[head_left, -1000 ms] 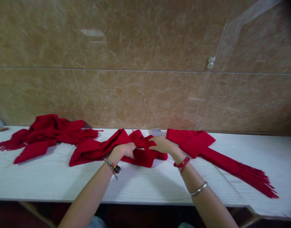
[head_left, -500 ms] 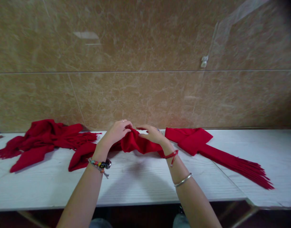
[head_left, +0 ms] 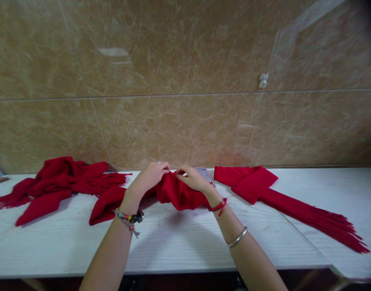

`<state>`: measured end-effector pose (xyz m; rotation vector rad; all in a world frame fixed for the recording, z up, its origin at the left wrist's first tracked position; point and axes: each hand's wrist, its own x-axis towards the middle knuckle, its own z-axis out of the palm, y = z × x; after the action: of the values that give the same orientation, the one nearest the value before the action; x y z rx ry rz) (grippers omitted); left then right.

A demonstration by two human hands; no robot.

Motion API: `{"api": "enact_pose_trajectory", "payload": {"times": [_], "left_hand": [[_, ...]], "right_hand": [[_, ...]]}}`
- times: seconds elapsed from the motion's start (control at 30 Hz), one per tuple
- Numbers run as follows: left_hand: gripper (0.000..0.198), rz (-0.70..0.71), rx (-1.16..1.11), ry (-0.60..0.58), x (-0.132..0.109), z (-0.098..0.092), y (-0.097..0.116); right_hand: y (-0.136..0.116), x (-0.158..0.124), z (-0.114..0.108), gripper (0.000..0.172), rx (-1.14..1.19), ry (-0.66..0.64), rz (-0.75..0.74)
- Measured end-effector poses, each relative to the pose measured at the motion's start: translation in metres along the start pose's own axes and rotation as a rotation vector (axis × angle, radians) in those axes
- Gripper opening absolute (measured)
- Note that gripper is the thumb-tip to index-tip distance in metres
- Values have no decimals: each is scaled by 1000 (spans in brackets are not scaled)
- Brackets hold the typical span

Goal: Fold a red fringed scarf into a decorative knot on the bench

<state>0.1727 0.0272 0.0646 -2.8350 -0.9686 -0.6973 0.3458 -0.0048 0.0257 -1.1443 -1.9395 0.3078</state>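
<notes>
A red scarf [head_left: 180,197] is bunched up in the middle of the white table, its folds lifted at the top and sagging toward me. My left hand [head_left: 151,176] pinches the raised cloth between thumb and fingers. Close beside it, my right hand [head_left: 192,178] is also closed on the gathered fabric. The cloth runs left under my left wrist to a folded part [head_left: 105,205] on the table. Whether that part joins the heap further left is hard to make out. Beaded bracelets circle my left wrist; a red cord and a silver bangle are on my right arm.
Another heap of red fringed cloth [head_left: 62,178] lies on the left. To the right rests a crossed red scarf [head_left: 250,184] with its fringe toward the front. A flat phone-like device [head_left: 204,173] sits behind my right hand. The tiled wall [head_left: 185,129] borders the table's [head_left: 179,250] back.
Both hands remain on the scarf, and my right fingers have closed in on the cloth. The bunched fabric hangs fuller between them. More of the flat device shows, and the view has shifted slightly.
</notes>
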Motion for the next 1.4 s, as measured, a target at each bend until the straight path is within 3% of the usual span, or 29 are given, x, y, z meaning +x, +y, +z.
{"api": "enact_pose_trajectory", "payload": {"times": [0.17,0.33,0.4,0.5,0.57,0.7,0.8,0.87,0.93,1.0,1.1,1.2,1.3,1.4], "left_hand": [[15,-59,-28,78,2,3,11],[13,-75,-190,-57,1,6,15],[10,-47,-177,-37,1,6,16],[12,-51,-119,142,2,4,21],[21,-44,-173,199,3,4,27],[11,-28,-313,100,5,6,35],[15,-83,-246,113,6,7,36],[17,-102,-162,126,6,7,35],[17,-103,-105,188,6,7,37],[15,-103,-110,330,7,6,39],[13,-130,-201,551,8,0,39],[12,-223,-302,660,8,-8,31],[14,-233,-331,580,6,-14,21],[20,-172,-244,361,1,-15,19]], "right_hand": [[-6,3,-15,7,-188,144,14],[-8,2,-22,7,-357,190,15],[-8,-1,-23,9,-366,158,2],[-13,-4,-24,10,-362,129,18],[-18,-5,-25,10,-349,120,19],[-26,-9,-31,8,-289,144,2],[-25,-14,-38,6,-146,167,3],[-22,-17,-43,14,-30,110,-15],[-19,-20,-48,24,7,23,-9],[-19,-22,-55,23,-72,-15,25],[-23,-24,-68,9,-245,22,45],[-26,-27,-79,10,-303,83,43],[-22,-28,-82,10,-292,157,40],[-17,-28,-85,7,-249,319,26]]}}
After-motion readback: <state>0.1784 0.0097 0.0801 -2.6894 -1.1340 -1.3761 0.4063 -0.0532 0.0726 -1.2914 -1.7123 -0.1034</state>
